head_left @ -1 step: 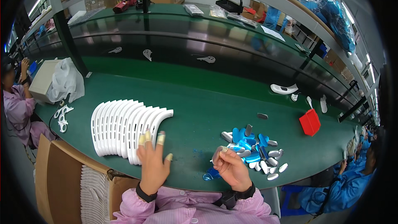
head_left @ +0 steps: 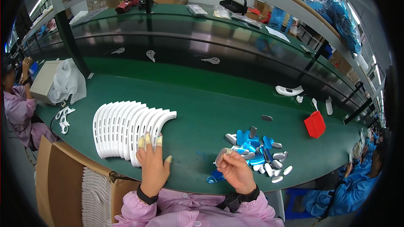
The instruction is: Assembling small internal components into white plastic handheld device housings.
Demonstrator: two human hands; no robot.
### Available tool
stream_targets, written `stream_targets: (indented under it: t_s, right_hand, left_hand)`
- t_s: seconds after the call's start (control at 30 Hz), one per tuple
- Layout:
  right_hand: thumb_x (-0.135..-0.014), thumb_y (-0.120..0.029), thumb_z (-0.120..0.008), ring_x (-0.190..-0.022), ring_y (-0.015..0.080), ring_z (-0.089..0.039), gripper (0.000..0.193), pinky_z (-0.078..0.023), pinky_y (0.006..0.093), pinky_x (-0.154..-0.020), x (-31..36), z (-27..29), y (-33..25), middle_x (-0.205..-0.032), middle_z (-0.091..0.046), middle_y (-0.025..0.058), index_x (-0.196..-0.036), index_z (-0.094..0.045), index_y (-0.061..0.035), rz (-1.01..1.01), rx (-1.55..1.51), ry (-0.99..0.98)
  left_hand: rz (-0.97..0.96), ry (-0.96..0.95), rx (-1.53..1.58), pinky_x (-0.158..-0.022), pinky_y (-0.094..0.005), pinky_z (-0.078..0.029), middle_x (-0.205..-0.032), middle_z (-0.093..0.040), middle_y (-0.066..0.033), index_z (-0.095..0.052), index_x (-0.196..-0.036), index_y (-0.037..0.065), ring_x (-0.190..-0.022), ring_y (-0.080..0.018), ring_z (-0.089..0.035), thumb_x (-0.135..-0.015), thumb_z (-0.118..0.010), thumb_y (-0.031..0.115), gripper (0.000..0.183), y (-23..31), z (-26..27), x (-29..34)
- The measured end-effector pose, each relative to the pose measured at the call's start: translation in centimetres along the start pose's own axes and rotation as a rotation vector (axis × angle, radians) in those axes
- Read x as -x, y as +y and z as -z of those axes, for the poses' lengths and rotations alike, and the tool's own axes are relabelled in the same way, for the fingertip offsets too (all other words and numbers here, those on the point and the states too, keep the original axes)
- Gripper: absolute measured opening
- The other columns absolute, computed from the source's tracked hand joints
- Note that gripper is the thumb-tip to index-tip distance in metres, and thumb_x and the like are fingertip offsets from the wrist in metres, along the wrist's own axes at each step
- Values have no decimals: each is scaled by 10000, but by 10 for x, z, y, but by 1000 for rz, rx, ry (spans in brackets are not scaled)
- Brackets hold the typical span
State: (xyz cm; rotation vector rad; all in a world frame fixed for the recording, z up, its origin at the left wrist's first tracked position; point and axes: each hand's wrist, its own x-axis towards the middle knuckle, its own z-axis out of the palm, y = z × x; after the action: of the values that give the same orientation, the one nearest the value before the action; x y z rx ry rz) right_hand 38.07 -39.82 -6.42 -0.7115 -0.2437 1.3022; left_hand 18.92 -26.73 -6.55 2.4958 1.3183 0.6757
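My left hand (head_left: pixel 154 169) has its fingers spread, yellowish covers on the tips. Its fingertips lie over the near end of the rightmost curved white plastic parts (head_left: pixel 122 128), which stand side by side in a tight row with slots along them. Whether they press on the parts I cannot tell. Between thumb and fingers, my right hand (head_left: pixel 238 171) pinches a small grey oval piece (head_left: pixel 219 158) upright. A blue film-like scrap (head_left: pixel 215 177) lies by that hand. Just beyond it is a loose pile of silver, white and blue oval pieces (head_left: pixel 255 151).
A red bin (head_left: pixel 315 124) stands at right. A cardboard box (head_left: pixel 63 180) of curved white parts is at lower left. White ring-shaped parts (head_left: pixel 64 119) and a bagged beige box (head_left: pixel 43 82) sit at left. Small white parts ride the dark conveyor (head_left: pixel 176 54). Co-workers sit on both sides.
My left hand has drawn slightly toward me and to the left. The small white parts on the conveyor have shifted a little to the right. My right hand holds still with the oval piece.
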Motion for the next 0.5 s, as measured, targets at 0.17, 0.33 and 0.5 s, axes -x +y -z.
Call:
stream_targets:
  t_s: [0.17,0.33,0.5]
  right_hand:
    - [-907,-71,-523,-741,148,-624,122,-522,283,-718,0,2,-4,-836,-630,85,-1009,-541,-5,75,107,35]
    - [-850,14,-570,-729,170,-638,195,-545,280,-675,-1,-16,-8,-867,-626,105,-1041,-527,9,150,285,86]
    - [-825,48,-593,-750,180,-649,294,-549,268,-687,-3,-33,-8,-889,-628,120,-1107,-512,35,236,447,87]
  left_hand:
    - [-238,-20,38,-865,-451,-335,-1189,-437,-268,-440,-1268,-33,-980,-390,-442,-687,-584,-54,598,-7,0,-1]
    - [-148,-24,91,-838,-426,-378,-1195,-438,-254,-429,-1288,-23,-932,-415,-458,-668,-465,-163,637,-5,-9,-3]
    - [-168,-29,605,-961,-346,-374,-1284,-423,-187,-322,-1357,-19,-1133,-336,-470,-719,-446,-149,663,-10,0,-6]
